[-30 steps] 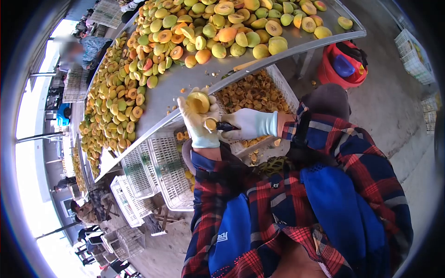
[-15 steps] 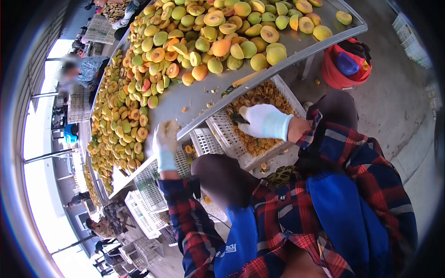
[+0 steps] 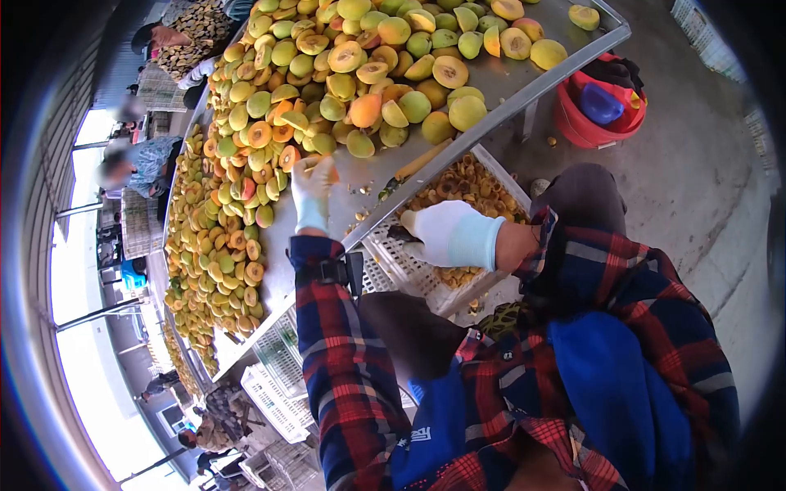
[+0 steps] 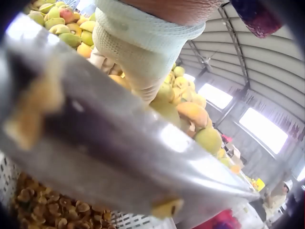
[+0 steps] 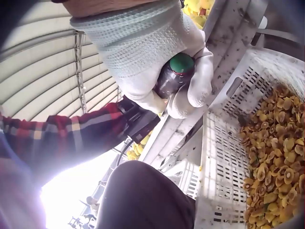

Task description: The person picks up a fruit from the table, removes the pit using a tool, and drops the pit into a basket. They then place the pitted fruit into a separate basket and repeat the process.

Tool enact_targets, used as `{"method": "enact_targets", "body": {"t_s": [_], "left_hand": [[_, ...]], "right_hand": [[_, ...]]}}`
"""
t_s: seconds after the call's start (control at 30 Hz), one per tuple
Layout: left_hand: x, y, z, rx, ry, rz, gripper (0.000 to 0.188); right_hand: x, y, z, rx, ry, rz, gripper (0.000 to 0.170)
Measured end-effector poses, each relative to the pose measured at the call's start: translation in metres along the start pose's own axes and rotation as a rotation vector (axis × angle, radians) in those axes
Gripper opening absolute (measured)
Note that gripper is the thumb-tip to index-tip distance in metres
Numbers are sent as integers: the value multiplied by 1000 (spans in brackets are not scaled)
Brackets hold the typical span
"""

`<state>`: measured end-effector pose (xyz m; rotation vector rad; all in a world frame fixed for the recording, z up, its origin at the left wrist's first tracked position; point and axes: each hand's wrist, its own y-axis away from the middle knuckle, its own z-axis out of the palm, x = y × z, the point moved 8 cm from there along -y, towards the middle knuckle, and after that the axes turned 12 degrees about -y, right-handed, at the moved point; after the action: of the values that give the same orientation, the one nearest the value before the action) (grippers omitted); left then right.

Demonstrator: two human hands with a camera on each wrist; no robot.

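Note:
My gloved left hand (image 3: 313, 195) is over the metal table at the near edge of the fruit pile (image 3: 221, 221). Its fingers curl round an orange fruit piece (image 3: 331, 173), partly hidden by the glove; the left wrist view shows the hand (image 4: 138, 57) from behind, against the fruit. My gloved right hand (image 3: 454, 232) grips a dark tool (image 3: 401, 233) above the crate of small brownish-yellow pieces (image 3: 467, 184). In the right wrist view, the tool's dark handle (image 5: 170, 82) with a green end (image 5: 182, 63) lies within the curled fingers; its tip is hidden.
A raised metal rim (image 3: 524, 96) edges the table, with a yellow-handled tool (image 3: 422, 160) lying just inside. A red bucket (image 3: 573, 123) stands on the floor at the right. White crates (image 3: 274, 401) are below the table at the left. Other people (image 3: 151, 164) are at the far left.
My left hand first held a cut fruit beside my right, then moved left over the table and is now at the pile with an orange piece. My right hand moved away, keeping the dark tool.

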<state>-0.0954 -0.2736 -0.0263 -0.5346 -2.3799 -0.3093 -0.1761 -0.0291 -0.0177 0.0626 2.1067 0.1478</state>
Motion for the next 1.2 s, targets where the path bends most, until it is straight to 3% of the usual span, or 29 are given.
{"method": "enact_targets", "body": {"t_s": [0.07,0.1,0.17,0.27,0.3,0.33,0.4,0.6,0.67,0.73,0.8,0.87,0.93,0.97,1.0,1.07,1.1,1.13,1.2], "left_hand": [[-25,22,-8,-119,615,-252,36],[-19,39,-15,-109,609,-257,36],[6,76,-13,-195,898,-233,43],[28,122,-9,-143,957,-179,42],[33,131,-7,-207,1006,-106,45],[32,139,-2,-203,1007,-111,45],[43,159,-1,9,949,-200,47],[37,171,0,164,947,-72,49],[32,172,-12,376,586,43,39],[39,178,-16,392,430,116,30],[51,179,-19,334,0,277,25],[43,175,-20,236,33,242,32],[28,168,-4,-3,293,75,45],[18,168,-4,12,390,-59,58],[19,170,-5,13,391,-57,58],[21,176,-4,62,888,-187,35],[24,174,-8,164,676,-117,55],[29,174,-11,264,611,-39,51],[38,178,-13,295,492,-26,44]], "right_hand": [[-5,-2,-12,163,-98,-86,34],[-13,1,-20,240,-129,-162,35],[-23,0,-24,280,-149,-206,36],[-36,2,-22,286,-182,-239,37],[-40,4,-22,287,-194,-262,36],[-41,5,-18,281,-195,-262,36],[-46,6,-12,261,-230,-293,36],[-45,5,13,121,-294,-233,39],[-44,2,18,79,-312,-260,34],[-45,0,17,35,-332,-282,30],[-36,-6,27,-215,-239,-199,31],[-29,-11,31,-257,-186,-213,34],[-12,3,48,-614,-586,286,38],[-12,3,50,-622,-670,284,42],[-14,7,50,-621,-668,284,42],[-28,5,38,-443,-958,204,37],[-29,3,44,-467,-995,188,38],[-26,3,49,-475,-991,187,38],[-27,5,54,-499,-978,158,36]]}}
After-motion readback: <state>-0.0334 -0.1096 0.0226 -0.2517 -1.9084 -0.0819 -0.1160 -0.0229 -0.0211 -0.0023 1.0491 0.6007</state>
